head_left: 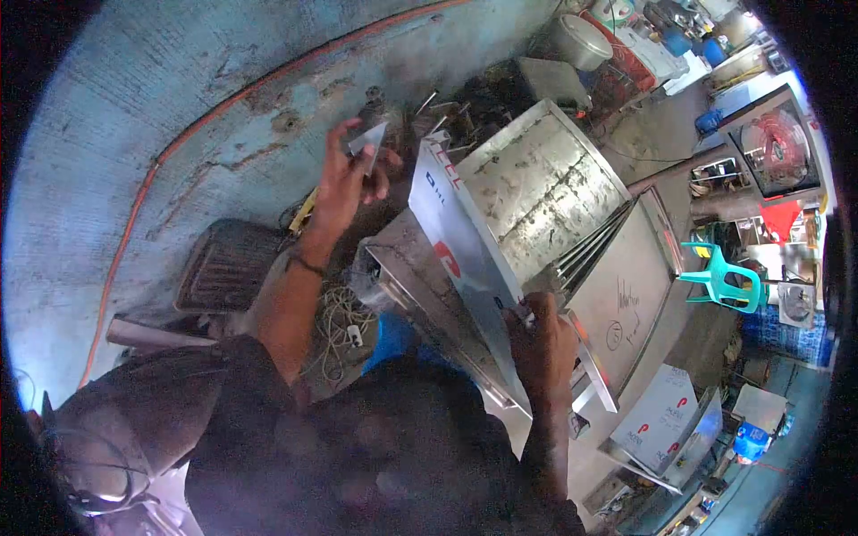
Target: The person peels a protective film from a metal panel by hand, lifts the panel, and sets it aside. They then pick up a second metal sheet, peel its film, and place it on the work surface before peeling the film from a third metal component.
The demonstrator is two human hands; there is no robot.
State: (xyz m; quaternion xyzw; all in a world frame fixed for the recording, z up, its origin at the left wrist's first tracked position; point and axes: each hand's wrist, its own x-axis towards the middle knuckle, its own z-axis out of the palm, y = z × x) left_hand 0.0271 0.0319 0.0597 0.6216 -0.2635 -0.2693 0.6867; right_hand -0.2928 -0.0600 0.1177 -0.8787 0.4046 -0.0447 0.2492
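My left hand (353, 174) is raised near the blue wall, fingers curled around a small pale flat piece with a pointed corner (368, 140). My right hand (543, 341) grips the near end of a long sheet-metal panel (466, 263) covered in white printed film with a red logo. That panel stands on edge, slanting across the space in front of me. Behind it lies a stained, shiny metal tray-like sheet (554, 192). To the right of that sheet, a flat metal panel with handwriting (617, 308) rests at an angle beside several thin metal strips (594, 241).
A teal plastic chair (726, 279) stands at the right. More film-covered sheets (657, 420) lie at the lower right. Coiled cable (340, 326) is on the floor near a dark ribbed plastic item (228, 266). An orange hose (147, 183) runs along the blue wall (214, 98).
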